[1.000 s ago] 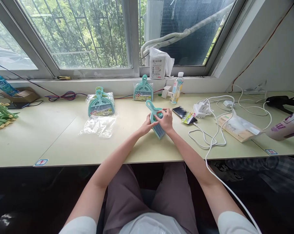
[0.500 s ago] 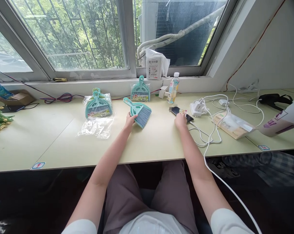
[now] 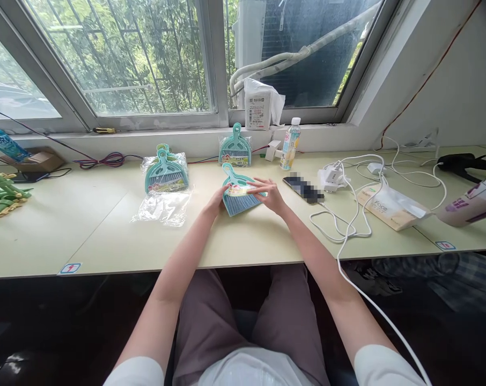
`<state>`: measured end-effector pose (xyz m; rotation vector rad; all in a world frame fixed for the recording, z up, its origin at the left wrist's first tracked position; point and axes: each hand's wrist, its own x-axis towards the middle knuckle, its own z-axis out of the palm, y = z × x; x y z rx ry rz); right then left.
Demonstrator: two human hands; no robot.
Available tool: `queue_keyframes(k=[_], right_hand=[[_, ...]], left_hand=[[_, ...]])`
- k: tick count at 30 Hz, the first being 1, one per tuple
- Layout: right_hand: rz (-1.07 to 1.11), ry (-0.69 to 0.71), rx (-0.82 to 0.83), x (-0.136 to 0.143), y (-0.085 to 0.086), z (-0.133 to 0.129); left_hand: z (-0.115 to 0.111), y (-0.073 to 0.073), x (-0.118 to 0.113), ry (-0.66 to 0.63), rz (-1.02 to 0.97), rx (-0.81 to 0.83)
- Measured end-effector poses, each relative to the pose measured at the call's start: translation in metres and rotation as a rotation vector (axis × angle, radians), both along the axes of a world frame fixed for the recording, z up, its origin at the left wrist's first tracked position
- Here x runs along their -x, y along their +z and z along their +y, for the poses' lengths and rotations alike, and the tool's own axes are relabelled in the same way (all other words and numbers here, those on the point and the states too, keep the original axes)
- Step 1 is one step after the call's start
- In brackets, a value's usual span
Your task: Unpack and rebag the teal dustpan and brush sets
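Brush set (image 3: 238,194) in teal lies on the pale table (image 3: 106,236), right in the middle, just in front of the person. It is a little dustpan with a gray brush tucked in it, and its handle points away toward the window. A small paper label (image 3: 240,189) with bright colors lies across the top of it.

Starting at the far left, a pile of green sticks (image 3: 1,194) sits at the table's edge. Next comes a stack of wrapped brush sets (image 3: 166,172), with an empty clear bag (image 3: 162,207) lying flat just in front of it. One more wrapped set (image 3: 235,150) leans against the wall under the window.

Then the left hand (image 3: 216,201) pinches the left side of the brush set with curled fingers and keeps it steady. The right hand (image 3: 269,194) has its fingers stretched out, and the fingertips press on the right end of the label.

To do this well, I think the left hand should hold the set tight so it cannot slide. The label should sit straight and flat across the middle, with no bend in it.

Further right lie a dark phone (image 3: 303,188), a small bottle (image 3: 290,143), a white charger with long cables (image 3: 347,214), and a pack of tissues (image 3: 391,206).
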<state>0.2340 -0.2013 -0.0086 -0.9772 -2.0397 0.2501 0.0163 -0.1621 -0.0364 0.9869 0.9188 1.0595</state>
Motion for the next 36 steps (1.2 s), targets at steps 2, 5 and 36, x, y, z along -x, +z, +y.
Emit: queue_keyframes(k=[2, 5, 36], right_hand=[[-0.103, 0.089, 0.084, 0.003, -0.005, 0.001], [-0.177, 0.091, 0.162, 0.001, -0.012, 0.004], [0.357, -0.267, 0.514, 0.011, -0.028, 0.018]], left_hand=[[-0.004, 0.002, 0.001, -0.058, 0.025, -0.034], [-0.01, 0.007, 0.002, -0.092, 0.063, -0.069], [-0.019, 0.019, -0.014, 0.067, -0.078, -0.331]])
